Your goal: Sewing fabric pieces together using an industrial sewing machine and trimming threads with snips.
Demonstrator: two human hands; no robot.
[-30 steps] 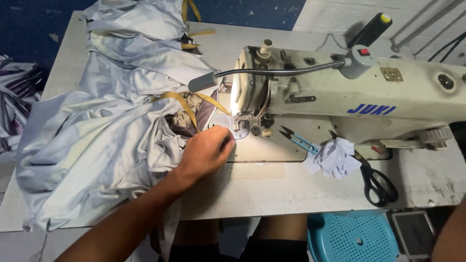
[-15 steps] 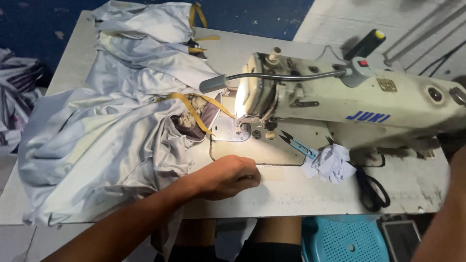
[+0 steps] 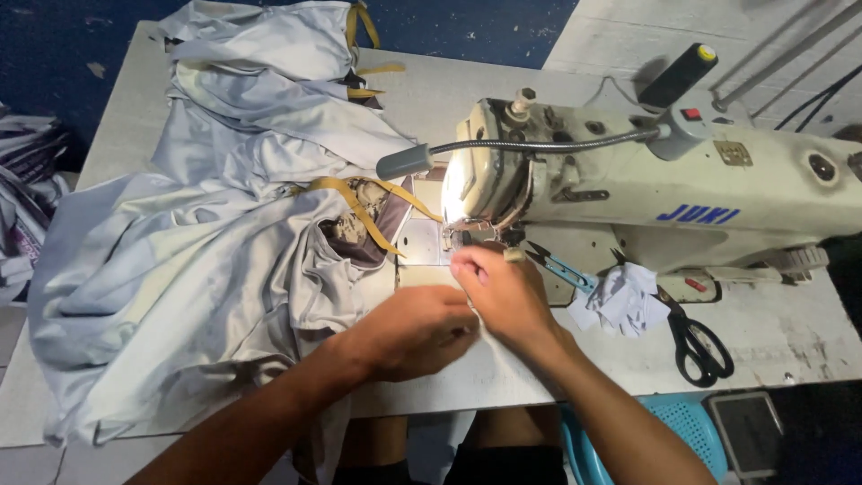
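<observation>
A small white fabric piece (image 3: 479, 316) lies on the bench (image 3: 790, 337) just before the sewing machine's (image 3: 646, 193) lit needle, pinched in the right hand's (image 3: 503, 296) narrow grip, the left hand (image 3: 413, 330) curled beside it, grey garment (image 3: 197, 269) heaped leftward.

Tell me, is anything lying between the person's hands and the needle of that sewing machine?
Nothing visible does. The right hand already reaches up to the needle area under the lamp, and the left hand rests just behind it on the table. The grey fabric lies off to the left.
</observation>
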